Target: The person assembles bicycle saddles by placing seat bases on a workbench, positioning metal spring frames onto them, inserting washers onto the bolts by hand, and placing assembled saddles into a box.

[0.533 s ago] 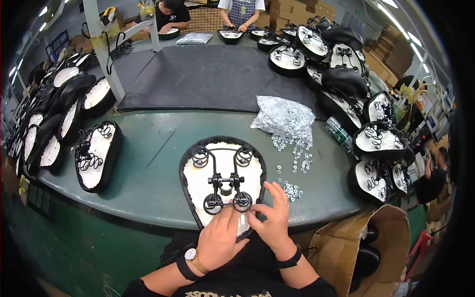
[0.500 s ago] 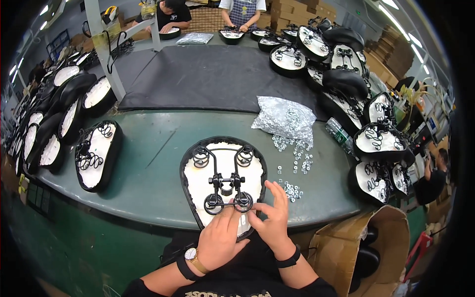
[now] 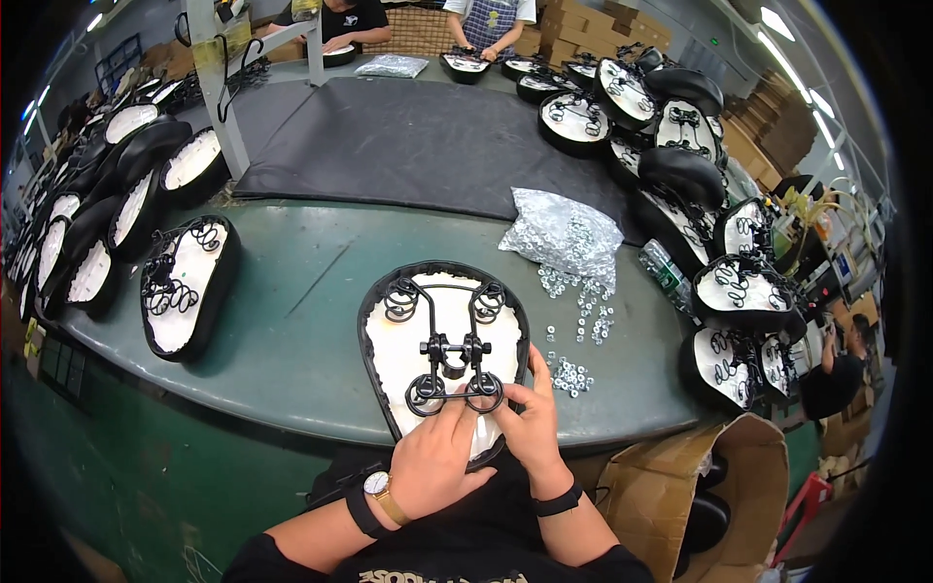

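Observation:
An upside-down bicycle saddle (image 3: 394, 342) lies at the table's near edge, its white underside up. Bolted to it is a black wire frame with coil springs and a central clamp (image 3: 453, 356). My left hand (image 3: 432, 464) rests over the saddle's narrow near end, fingers together and tips tucked by the near springs; whatever they pinch is hidden. On the saddle's right edge my right hand (image 3: 533, 428) is closed, fingers along the rim and thumb toward the near right spring. Right of the saddle lie loose metal nuts (image 3: 571, 378), spilled from a clear plastic bag (image 3: 564, 238).
Another upturned saddle (image 3: 185, 291) lies at the left, beside a heap of saddles (image 3: 126, 223). More are stacked at right (image 3: 743, 287), near a plastic bottle (image 3: 667, 272). A cardboard box (image 3: 641, 496) stands below the table's right edge. Two people work across the dark mat (image 3: 408, 146).
My right hand has lowered its raised fingers and closed round the saddle's right edge. The left hand stays by the near springs. The view has shifted slightly.

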`<state>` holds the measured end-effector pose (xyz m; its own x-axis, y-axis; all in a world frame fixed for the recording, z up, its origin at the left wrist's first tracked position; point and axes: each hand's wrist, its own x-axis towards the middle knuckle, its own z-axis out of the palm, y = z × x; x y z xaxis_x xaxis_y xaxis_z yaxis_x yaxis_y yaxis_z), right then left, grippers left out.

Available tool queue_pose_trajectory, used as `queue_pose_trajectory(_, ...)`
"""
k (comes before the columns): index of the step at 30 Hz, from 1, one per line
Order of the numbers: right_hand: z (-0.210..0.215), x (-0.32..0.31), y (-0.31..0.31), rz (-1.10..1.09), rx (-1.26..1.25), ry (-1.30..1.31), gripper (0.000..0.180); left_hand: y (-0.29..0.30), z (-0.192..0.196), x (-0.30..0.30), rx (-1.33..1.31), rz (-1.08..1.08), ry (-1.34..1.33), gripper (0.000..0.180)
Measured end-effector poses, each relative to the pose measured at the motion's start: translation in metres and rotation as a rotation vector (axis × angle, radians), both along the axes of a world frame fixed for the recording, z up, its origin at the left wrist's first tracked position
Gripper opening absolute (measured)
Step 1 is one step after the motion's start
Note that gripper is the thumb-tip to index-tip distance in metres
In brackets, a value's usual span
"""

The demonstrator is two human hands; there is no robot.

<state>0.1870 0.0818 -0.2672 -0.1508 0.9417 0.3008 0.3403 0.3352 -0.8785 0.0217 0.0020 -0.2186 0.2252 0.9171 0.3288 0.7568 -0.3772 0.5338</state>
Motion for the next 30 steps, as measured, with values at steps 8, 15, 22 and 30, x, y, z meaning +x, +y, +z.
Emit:
queue_pose_trajectory(8,-0.013,0.012,0.003,0.015,-0.017,-0.045,0.020,0.002,0.005,0.015,-0.100,0.093,0.085,0.084)
queue_pose_trajectory(15,-0.005,0.031,0.002,0.160,0.127,-0.205,0.026,0.006,-0.006,0.005,-0.085,0.041,0.015,0.092)
queue_pose_trajectory(22,0.021,0.027,-0.007,0.114,0.410,-0.756,0.043,0.020,0.007,-0.013,-0.165,-0.070,0.007,0.087)
queue_pose_trajectory(30,0.010,0.028,-0.012,0.155,0.465,-0.630,0.040,0.014,-0.001,0.012,0.012,0.007,0.041,0.069)
